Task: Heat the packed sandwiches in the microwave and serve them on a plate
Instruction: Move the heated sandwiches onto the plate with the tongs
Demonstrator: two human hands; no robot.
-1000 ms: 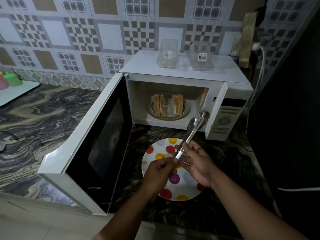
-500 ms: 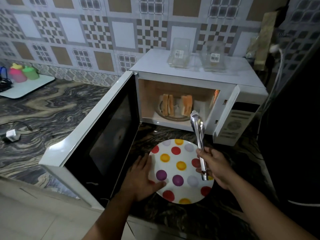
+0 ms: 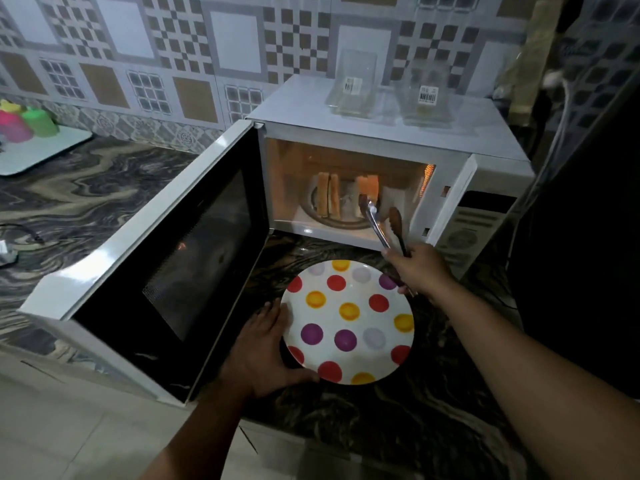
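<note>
Your single head camera looks forward and steeply down, close above the desk [image 3: 86, 188], facing the open microwave [image 3: 381, 133].

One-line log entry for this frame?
right hand: holds open tongs at sandwiches in microwave | left hand: steadies empty plate

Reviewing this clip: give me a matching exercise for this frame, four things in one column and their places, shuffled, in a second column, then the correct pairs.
Things:
1. Metal kitchen tongs
2. White round plate with coloured polka dots
3. Two clear empty plastic sandwich boxes
4. Toasted sandwich halves

Places:
A. Standing on the turntable inside the white microwave
B. On the dark marbled counter, in front of the open microwave
C. On top of the microwave
D. Held in the right hand, tips inside the microwave opening

Pairs: 1-D, 2-B, 3-C, 4-A
</note>
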